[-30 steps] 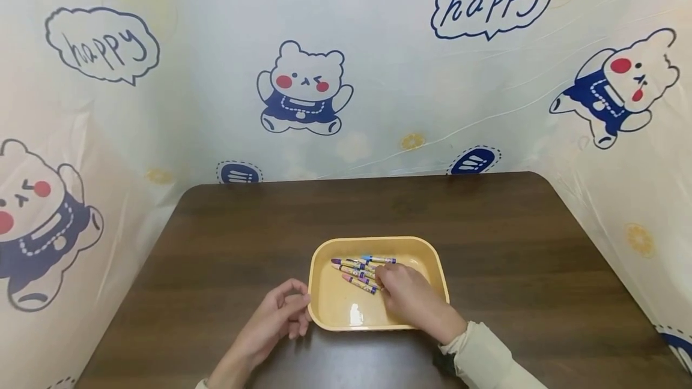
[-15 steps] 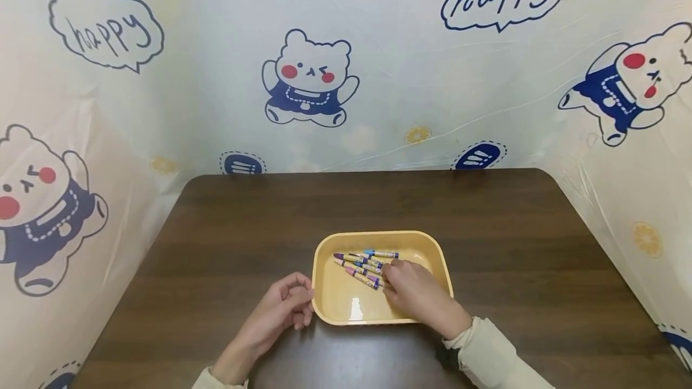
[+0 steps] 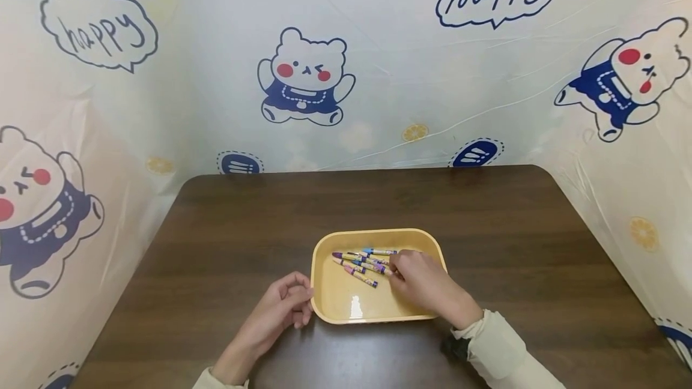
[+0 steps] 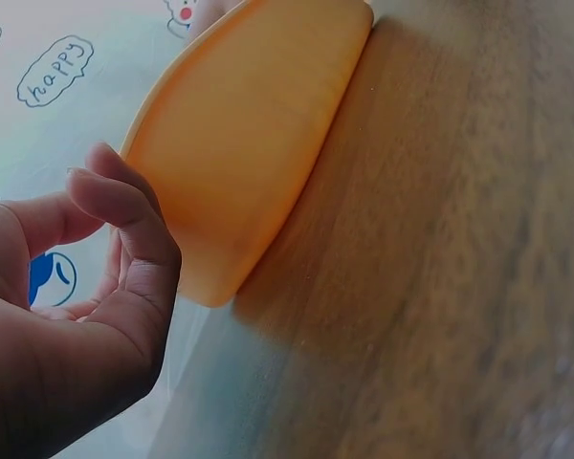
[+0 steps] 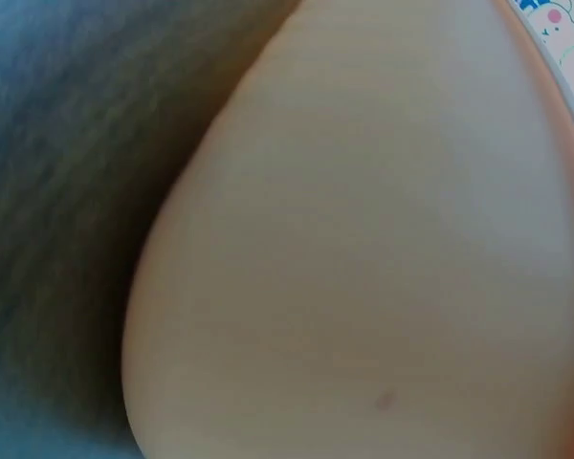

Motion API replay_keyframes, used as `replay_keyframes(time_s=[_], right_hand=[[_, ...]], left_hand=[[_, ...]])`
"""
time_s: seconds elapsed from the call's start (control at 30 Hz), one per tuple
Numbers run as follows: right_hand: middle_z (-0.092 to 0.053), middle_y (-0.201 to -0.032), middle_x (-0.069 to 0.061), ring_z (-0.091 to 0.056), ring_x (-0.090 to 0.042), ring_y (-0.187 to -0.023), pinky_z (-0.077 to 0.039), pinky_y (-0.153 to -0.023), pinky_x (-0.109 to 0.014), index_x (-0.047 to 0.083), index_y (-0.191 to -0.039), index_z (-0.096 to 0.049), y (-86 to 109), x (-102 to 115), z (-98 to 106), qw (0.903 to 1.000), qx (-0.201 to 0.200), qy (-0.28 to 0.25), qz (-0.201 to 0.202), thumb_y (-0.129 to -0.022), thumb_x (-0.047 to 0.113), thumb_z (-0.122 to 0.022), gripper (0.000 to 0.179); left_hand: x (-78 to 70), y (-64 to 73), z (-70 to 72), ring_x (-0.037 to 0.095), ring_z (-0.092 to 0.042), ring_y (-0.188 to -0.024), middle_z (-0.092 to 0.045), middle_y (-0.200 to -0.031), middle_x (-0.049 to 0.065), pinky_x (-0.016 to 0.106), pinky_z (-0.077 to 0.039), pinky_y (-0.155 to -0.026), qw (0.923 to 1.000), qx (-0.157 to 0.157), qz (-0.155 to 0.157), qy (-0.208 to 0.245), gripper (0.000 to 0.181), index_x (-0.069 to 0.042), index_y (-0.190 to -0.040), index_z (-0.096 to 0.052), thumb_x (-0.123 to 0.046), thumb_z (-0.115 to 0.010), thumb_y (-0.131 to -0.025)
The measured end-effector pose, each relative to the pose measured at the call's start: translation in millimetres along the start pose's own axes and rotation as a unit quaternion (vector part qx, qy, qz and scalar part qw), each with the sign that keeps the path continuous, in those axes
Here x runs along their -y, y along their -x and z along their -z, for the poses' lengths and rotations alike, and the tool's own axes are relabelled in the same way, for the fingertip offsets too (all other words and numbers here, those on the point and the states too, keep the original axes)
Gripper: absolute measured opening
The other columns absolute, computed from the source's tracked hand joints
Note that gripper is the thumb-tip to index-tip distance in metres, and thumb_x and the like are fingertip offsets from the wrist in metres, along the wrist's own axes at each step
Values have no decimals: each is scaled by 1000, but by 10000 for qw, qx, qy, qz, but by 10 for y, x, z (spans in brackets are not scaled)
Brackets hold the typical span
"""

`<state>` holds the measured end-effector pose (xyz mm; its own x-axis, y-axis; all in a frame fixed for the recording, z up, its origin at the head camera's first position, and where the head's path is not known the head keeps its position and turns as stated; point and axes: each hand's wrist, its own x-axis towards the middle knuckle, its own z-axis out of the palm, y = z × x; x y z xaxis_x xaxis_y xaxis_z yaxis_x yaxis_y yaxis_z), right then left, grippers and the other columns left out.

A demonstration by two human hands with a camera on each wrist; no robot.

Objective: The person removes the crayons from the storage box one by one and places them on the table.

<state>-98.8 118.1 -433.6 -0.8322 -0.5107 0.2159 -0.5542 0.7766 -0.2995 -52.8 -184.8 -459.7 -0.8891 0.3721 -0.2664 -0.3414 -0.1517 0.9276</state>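
Inside the yellow tray [image 3: 346, 305] lies a loose bunch of crayons [image 3: 361, 276] with yellow wrappers and coloured tips: purple, blue, pink and others. My right hand [image 3: 424, 278] reaches in over the tray's right side and pinches the end of a purple-tipped crayon [image 3: 381, 269]; its fingertips are mostly hidden. At the left rim, my left hand [image 3: 281, 308] holds the tray's edge with curled fingers. The left wrist view shows that hand [image 4: 105, 287] against the tray's outer wall [image 4: 249, 124]. Only blurred skin of the right hand [image 5: 364, 229] fills most of the right wrist view.
A dark wooden table [image 3: 243, 215] carries the tray near its front middle. Behind and at both sides hangs a pale sheet [image 3: 378, 77] printed with bears and "happy" bubbles. A light sleeve [image 3: 497, 347] covers the right forearm.
My right hand has shifted slightly right within the tray, and the purple-tipped crayon has moved with it, away from the pink one. The left hand stays at the rim.
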Motion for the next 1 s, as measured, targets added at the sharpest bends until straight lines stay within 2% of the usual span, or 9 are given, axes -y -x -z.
replay_keyframes(time_s=[0.23,0.5,0.73,1.0], right_hand=[[-41,-61,7,-38,-9,-56,-31,-49,-26,17,-65,-51,3,3,79,9995,22,178,-246,-81,9,-72,28],[-42,-62,7,-40,-10,-57,-32,-47,-26,17,-64,-53,1,8,144,9990,46,110,-421,-82,11,-73,28],[-47,-65,7,-42,-9,-58,-35,-47,-25,14,-72,-62,16,-38,221,9978,105,51,-654,-84,12,-74,16],[-53,-68,6,-46,-9,-58,-40,-51,-25,10,-80,-69,24,-92,412,9973,20,-42,-733,-85,11,-74,7]], left_hand=[[-4,10,-1,13,-55,-59,-60,-74,4,21,-44,-51,10000,32,-20,-47,12,0,-105,-48,-8,-56,-100],[-11,17,7,13,-55,-60,-60,-75,4,22,-44,-52,10000,-36,37,-59,13,-1,-106,-48,-10,-57,-100],[21,10,2,13,-55,-59,-60,-74,4,22,-44,-51,9999,-52,76,-46,10,-2,-105,-48,-8,-55,-101],[9,-16,-2,13,-56,-60,-62,-76,3,22,-45,-52,10000,-29,39,-44,15,1,-107,-48,-8,-57,-99]])
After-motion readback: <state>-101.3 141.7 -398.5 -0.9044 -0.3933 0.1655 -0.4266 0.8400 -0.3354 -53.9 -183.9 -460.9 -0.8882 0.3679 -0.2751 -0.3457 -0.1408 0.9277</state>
